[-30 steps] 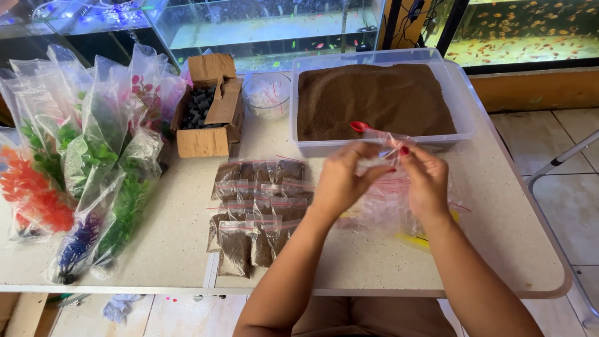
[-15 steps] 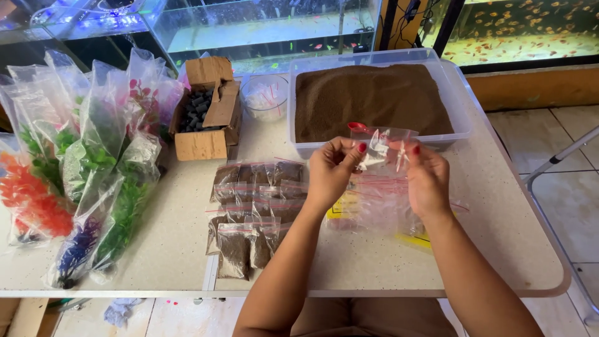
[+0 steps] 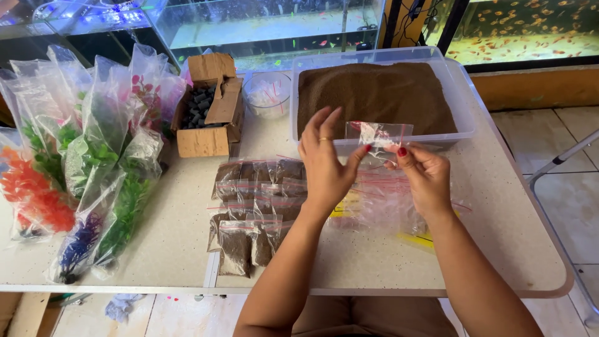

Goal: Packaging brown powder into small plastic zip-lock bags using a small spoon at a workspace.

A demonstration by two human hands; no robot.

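Clear tub [image 3: 465, 118] at 12 o'clock holds brown substrate [image 3: 374, 97]. Cardboard box [image 3: 209, 106] at 10 o'clock holds dark pieces. Left hand [image 3: 326, 165] and right hand [image 3: 424, 175] pinch empty zip bag [image 3: 379, 134] by thumb and forefinger, other fingers spread, above tub's near rim.

Both your forearms reach forward and upward, bare to the elbow. Your left hand [image 3: 324, 165] is raised with its fingers [image 3: 321, 125] spread upright, thumb pinching toward the right. Your right hand [image 3: 424, 171] is curled, thumb and forefinger pinched together, level with the left.
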